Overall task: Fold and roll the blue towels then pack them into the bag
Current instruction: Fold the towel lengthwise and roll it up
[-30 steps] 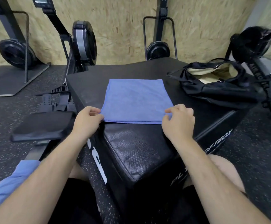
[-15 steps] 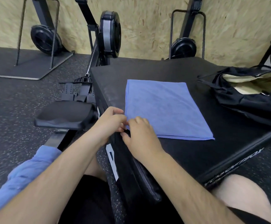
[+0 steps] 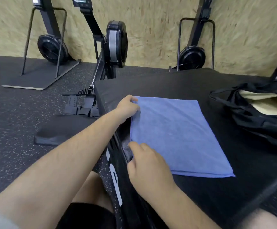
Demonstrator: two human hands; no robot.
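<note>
A folded blue towel (image 3: 177,136) lies flat on the black padded box (image 3: 167,85). My left hand (image 3: 127,107) pinches the towel's far left corner. At the near left corner, my right hand (image 3: 148,166) grips the towel's edge with curled fingers, close to the box's left side. The black bag (image 3: 256,111) sits open on the box to the right of the towel, showing a pale lining; its right part is cut off by the frame.
A rowing machine (image 3: 114,43) with a black seat pad (image 3: 71,129) stands on the speckled floor left of the box. Two more machines lean by the wooden wall behind. My knees are below the box's front edge.
My left hand slid from the near left corner up along the towel's left edge to the far corner. My right hand stayed at the near left corner. The camera turned further left.
</note>
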